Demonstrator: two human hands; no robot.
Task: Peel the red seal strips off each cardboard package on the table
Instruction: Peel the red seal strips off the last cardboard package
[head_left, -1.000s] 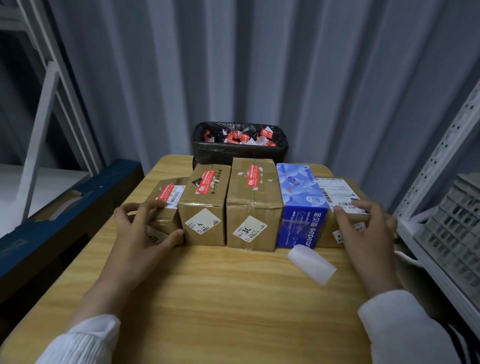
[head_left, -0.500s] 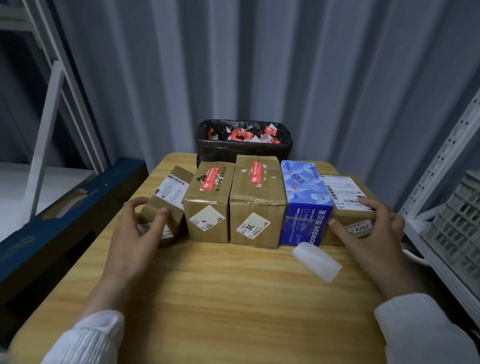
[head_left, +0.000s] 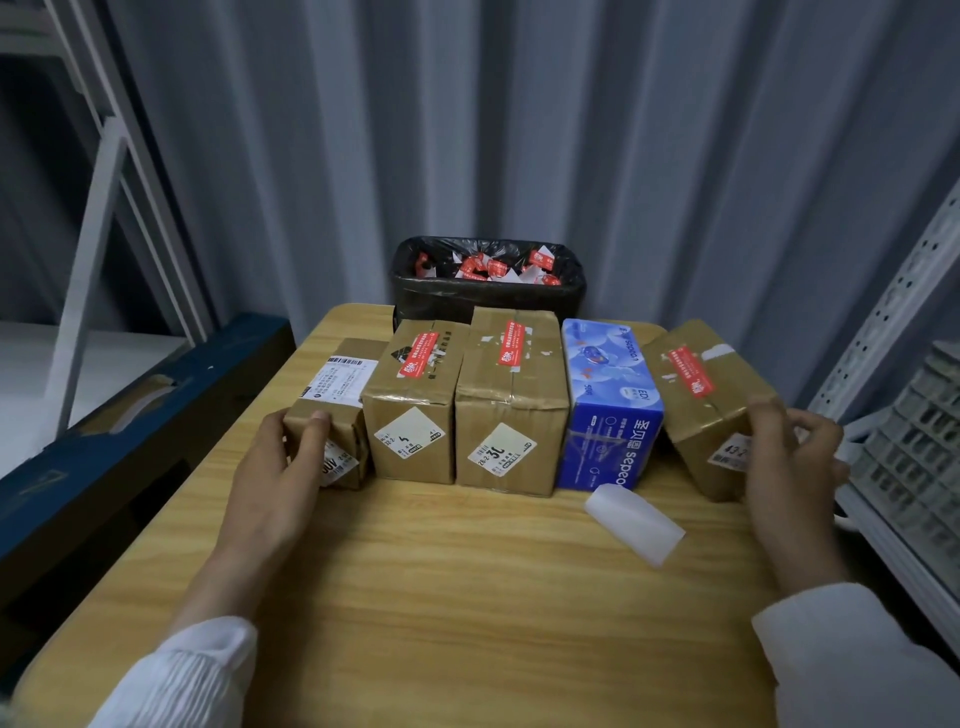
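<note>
Several cardboard packages stand in a row on the wooden table (head_left: 467, 597). My left hand (head_left: 280, 467) grips the small leftmost box (head_left: 332, 405), whose top shows a white shipping label. Two taller boxes follow, one (head_left: 410, 405) with a red seal strip (head_left: 421, 356) and one (head_left: 511, 405) with its own red strip (head_left: 511, 343). My right hand (head_left: 789, 462) grips the rightmost box (head_left: 711, 400), tilted, with a red strip (head_left: 688, 371) on its upper face.
A blue tissue box (head_left: 610, 405) stands between the third and rightmost boxes. A white plastic piece (head_left: 634, 522) lies in front of it. A black-lined bin (head_left: 488, 291) with peeled red strips sits behind the row. Metal shelving (head_left: 904, 447) borders the right.
My left hand turned the leftmost box so its shipping label faces up instead of the red strip. My right hand tipped the rightmost box, bringing a red strip into view on top.
</note>
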